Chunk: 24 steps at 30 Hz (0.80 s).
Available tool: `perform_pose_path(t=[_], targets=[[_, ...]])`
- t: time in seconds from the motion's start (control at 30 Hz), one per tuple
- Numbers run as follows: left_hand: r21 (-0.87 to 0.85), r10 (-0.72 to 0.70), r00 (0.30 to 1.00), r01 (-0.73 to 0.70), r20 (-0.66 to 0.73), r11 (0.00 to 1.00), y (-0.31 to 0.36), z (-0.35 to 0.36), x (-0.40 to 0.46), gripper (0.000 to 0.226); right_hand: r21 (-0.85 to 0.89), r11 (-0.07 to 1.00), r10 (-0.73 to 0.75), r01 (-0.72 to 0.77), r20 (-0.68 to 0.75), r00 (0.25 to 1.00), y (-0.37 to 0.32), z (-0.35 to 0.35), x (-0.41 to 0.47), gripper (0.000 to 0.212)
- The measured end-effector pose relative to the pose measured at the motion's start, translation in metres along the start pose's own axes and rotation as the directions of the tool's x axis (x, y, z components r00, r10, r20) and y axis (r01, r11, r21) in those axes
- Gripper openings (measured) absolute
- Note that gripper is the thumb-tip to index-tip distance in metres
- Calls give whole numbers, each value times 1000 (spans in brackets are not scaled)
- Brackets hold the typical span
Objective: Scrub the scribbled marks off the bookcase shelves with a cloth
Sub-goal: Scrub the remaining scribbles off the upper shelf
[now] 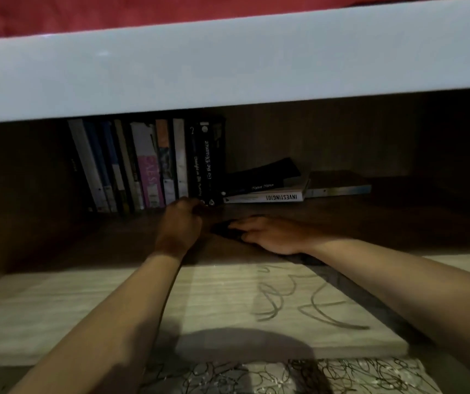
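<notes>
The right hand (267, 234) is pressing flat on a dark cloth (223, 227) deep on the shelf (114, 308), the left hand (181, 220) is lying loosely curled, empty as far as visible, and the scribbled marks (299, 302) near the front edge are still waiting.

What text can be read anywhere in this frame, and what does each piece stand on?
"Go the Distance": spine of an upright black book, running vertically.
"INVESTING101": spine of the white book lying flat, printed upside down.
Script title on the neighbouring black spine: too blurred to read.
Pale lettering on the pink spine: not legible.
Small title on the flat black book: too blurred.
Other spines: unreadable.
</notes>
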State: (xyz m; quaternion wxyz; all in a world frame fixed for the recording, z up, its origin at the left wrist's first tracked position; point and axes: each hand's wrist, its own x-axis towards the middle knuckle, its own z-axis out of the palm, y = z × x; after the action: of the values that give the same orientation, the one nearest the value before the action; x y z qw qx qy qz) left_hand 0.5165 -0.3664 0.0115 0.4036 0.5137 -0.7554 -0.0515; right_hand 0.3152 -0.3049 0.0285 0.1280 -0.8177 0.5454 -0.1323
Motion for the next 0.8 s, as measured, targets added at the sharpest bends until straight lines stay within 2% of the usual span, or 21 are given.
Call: perform_pose_path(t=[0.07, 0.2, 0.27, 0.33, 0.4, 0.43, 0.5, 0.53, 0.67, 0.8], targets=[[1, -15, 1000, 15, 1, 1000, -2, 0, 7, 33, 53, 998, 23, -24, 15, 1000, 7, -2, -10, 41], [-27, -62, 997, 60, -44, 998, 7, -5, 7, 37, -46, 993, 105, -107, -52, 993, -3, -2, 13, 42], [-69, -48, 996, 43, -71, 997, 14, -10, -3, 35, -45, 998, 36, -37, -37, 999, -16, 6, 12, 41], [-75, -23, 999, 21, -23, 997, 14, -20, -16, 32, 4, 1000, -23, 23, -1, 1000, -21, 10, 3, 40], [58, -39, 996, 34, 84, 998, 1, -36, -29, 37, 25, 1000, -2, 2, 1, 1000, -20, 3, 3, 40], [173, -114, 982, 87, 152, 981, -11, -48, -40, 42, 9, 1000, 17, -17, -25, 1000, -23, 4, 5, 40], [353, -289, 942, 215, 170, 911, -22, -62, -47, 48, -42, 996, 77, -81, -82, 994, -22, 2, 16, 41], [396, -321, 935, 240, 150, 886, -23, -66, -49, 49, -44, 995, 81, -85, -81, 993, -25, 4, 18, 41], [401, -238, 959, 160, 154, 902, -20, -59, -39, 47, 25, 1000, 4, -4, 13, 1000, -17, 5, 12, 39], [379, -220, 968, 158, 124, 912, -26, -57, -33, 41, 49, 993, 114, -112, -45, 992, -14, 3, 10, 42]])
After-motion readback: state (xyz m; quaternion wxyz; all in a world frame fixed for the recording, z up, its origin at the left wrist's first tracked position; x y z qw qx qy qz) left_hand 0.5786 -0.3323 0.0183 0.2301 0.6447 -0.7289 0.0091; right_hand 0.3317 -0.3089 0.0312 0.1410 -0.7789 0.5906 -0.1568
